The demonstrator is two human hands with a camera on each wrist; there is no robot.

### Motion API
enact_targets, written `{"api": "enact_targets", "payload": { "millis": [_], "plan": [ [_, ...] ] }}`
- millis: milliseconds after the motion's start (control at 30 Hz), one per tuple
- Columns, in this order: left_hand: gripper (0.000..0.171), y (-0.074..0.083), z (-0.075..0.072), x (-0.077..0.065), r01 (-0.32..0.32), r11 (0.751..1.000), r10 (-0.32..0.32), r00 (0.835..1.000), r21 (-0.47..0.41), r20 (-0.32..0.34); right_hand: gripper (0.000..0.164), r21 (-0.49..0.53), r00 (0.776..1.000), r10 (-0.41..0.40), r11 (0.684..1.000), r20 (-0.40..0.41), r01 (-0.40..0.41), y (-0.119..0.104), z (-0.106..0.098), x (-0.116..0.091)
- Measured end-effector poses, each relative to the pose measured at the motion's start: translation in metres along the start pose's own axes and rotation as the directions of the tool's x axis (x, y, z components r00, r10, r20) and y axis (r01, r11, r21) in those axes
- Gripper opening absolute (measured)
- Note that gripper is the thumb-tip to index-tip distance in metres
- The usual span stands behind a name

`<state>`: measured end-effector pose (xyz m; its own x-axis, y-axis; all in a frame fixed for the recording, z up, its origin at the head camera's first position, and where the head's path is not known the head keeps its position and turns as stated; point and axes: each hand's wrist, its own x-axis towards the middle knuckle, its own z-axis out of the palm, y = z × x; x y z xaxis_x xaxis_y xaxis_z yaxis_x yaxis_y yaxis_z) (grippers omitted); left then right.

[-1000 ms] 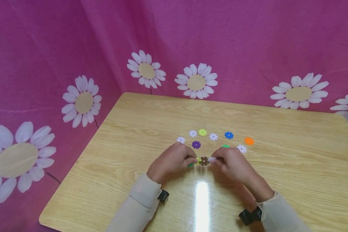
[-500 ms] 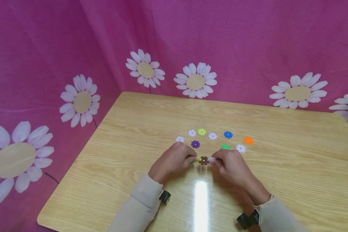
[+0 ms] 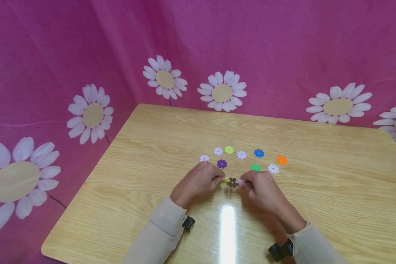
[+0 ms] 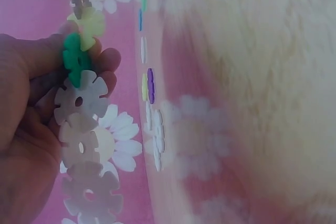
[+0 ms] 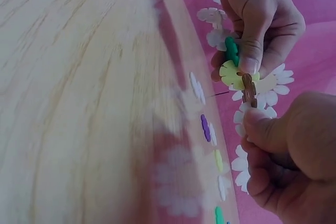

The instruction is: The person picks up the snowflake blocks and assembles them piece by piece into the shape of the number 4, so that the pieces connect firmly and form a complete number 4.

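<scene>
My left hand [image 3: 198, 181] pinches a yellow notched disc [image 5: 230, 74], one link in a chain of slotted interlocking discs. A green disc [image 4: 76, 60] joins the yellow one, and several white discs [image 4: 81, 98] trail from it past the palm in the left wrist view. On the chain's other side a brown disc [image 3: 232, 182] is slotted into the yellow one, between the two hands. Thumb and fingers of my right hand [image 3: 264, 189] pinch a white disc [image 5: 240, 123] that meets the brown disc; whether their slots are fully engaged is hidden by the fingers.
Loose discs lie on the wooden table [image 3: 151, 154] beyond the hands: several white, a purple disc [image 3: 222, 164], a yellow, a blue disc [image 3: 259, 153], a green disc [image 3: 255, 167] and an orange disc [image 3: 282, 160]. A pink flowered cloth [image 3: 267, 44] hangs behind the table.
Both hands stay nearly in place, gripping the chain. The right hand has shifted slightly, baring more of the loose green disc. Less of the chain's green disc shows beside the left hand.
</scene>
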<state>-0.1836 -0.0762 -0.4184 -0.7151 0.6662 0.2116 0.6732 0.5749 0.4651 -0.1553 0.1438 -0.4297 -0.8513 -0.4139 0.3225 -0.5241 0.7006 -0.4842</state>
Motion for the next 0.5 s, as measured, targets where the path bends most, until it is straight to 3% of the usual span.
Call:
{"api": "enact_targets", "payload": {
  "millis": [167, 367, 500],
  "plan": [
    [0.015, 0.001, -0.002, 0.001, 0.021, 1.0, -0.021, 0.999, -0.01, 0.033, 0.008, 0.023, 1.0, 0.008, 1.0, 0.008, -0.008, 0.004, 0.0, -0.002],
    [0.011, 0.003, -0.006, 0.003, 0.051, 0.998, -0.048, 0.995, -0.036, 0.084, 0.006, 0.064, 0.997, 0.071, 0.995, 0.042, -0.074, 0.009, -0.001, -0.006],
    [0.01, 0.004, -0.01, 0.001, 0.14, 0.986, -0.132, 0.988, -0.086, 0.086, 0.006, 0.086, 0.993, 0.1, 0.991, 0.056, -0.105, 0.012, 0.0, -0.009]
  ]
}}
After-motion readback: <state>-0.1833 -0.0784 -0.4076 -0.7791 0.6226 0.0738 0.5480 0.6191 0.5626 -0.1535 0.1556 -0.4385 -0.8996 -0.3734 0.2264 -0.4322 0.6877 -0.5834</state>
